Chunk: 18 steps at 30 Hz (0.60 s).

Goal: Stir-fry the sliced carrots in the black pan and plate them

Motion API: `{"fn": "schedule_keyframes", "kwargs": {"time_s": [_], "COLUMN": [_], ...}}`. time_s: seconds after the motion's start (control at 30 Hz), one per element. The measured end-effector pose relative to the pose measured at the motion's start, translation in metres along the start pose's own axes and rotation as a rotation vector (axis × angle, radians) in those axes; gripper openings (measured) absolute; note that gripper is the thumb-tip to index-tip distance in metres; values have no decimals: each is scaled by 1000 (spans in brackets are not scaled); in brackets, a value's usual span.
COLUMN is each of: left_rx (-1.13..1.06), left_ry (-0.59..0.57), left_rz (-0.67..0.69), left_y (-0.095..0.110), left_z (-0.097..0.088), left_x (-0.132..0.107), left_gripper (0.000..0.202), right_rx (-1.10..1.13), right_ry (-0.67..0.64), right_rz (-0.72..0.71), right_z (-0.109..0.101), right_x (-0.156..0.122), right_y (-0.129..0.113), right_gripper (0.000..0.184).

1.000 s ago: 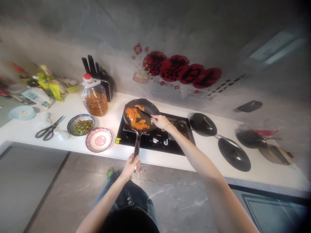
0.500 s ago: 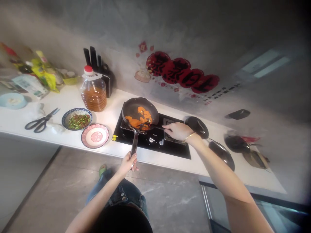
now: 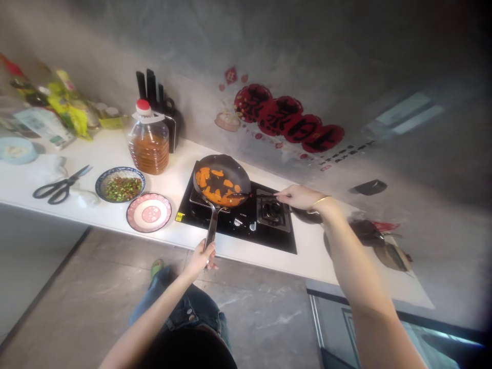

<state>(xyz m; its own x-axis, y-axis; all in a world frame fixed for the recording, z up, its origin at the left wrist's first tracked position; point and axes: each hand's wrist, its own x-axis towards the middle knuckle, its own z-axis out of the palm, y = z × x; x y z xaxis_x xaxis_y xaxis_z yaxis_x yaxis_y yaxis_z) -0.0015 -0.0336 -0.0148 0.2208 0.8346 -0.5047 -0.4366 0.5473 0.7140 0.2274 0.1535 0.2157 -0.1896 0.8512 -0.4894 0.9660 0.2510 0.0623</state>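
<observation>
My left hand (image 3: 203,255) is closed around the long metal handle of a dark frying pan (image 3: 233,166). The pan rests on the left burner of a black gas hob (image 3: 265,239). Orange slices, perhaps carrot (image 3: 216,196), lie spread across the pan's near and left sides. With my right hand (image 3: 299,196) I grip a black spatula (image 3: 265,195) by its handle, to the right of the pan. The spatula's head reaches in among the slices at the near right rim, and its outline is hard to make out.
Left of the hob are a pink plate (image 3: 134,214), a bowl of chopped green and red pieces (image 3: 123,189), scissors (image 3: 61,186) and a large oil jug (image 3: 149,151). Knives (image 3: 151,89) stand behind the jug. Dark cookware (image 3: 365,230) sits beyond my right forearm.
My right hand has moved right, drawing the spatula toward the pan's right rim. The orange slices have spread out from a heap. My left hand keeps its hold on the handle.
</observation>
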Motion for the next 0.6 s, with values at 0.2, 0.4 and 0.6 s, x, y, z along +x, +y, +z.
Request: {"fn": "schedule_keyframes", "kwargs": {"time_s": [0.2,0.4,0.6], "left_rx": [14,39,49], "left_ry": [12,27,22], "left_rz": [-2,-9,10], "left_y": [1,4,4], "left_z": [0,0,1], "left_x": [-1,-2,-2], "left_gripper": [53,54,56], "right_rx": [37,124,-150], "right_ry": [48,223,113], "right_rz": [-29,-25,-100], "right_z": [28,66,41], "right_x": [15,63,20], "right_y": [-35,-88,-80], "right_gripper": [40,43,43]}}
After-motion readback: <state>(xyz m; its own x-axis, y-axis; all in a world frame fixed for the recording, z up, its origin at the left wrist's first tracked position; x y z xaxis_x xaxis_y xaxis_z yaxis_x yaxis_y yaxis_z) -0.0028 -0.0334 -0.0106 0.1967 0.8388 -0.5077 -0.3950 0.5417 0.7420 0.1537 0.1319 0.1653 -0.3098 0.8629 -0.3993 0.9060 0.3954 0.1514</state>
